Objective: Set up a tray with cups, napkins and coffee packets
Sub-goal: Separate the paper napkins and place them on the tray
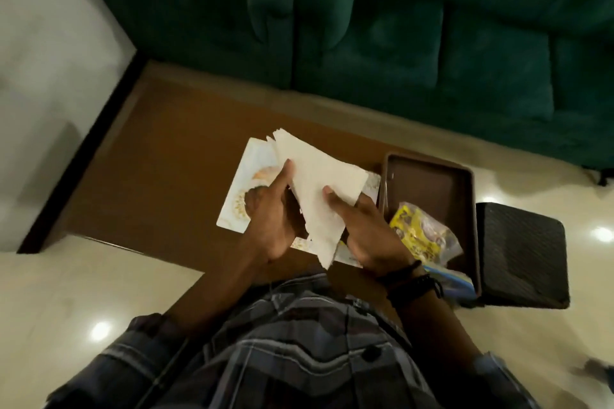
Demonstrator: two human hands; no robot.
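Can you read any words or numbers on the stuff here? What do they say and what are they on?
No words can be read here; the picture is blurry.
Yellow packet in the brown tray: dark print, too blurred to read.
Blue packet at the tray's near end: no readable text.
White card under the hands: a gold pattern, no letters clear.
Napkins held by the left hand and right hand: plain.

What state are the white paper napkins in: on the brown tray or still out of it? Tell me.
Out of it. Both the left hand and the right hand hold the white paper napkins above the wooden table, left of the brown rectangular tray.
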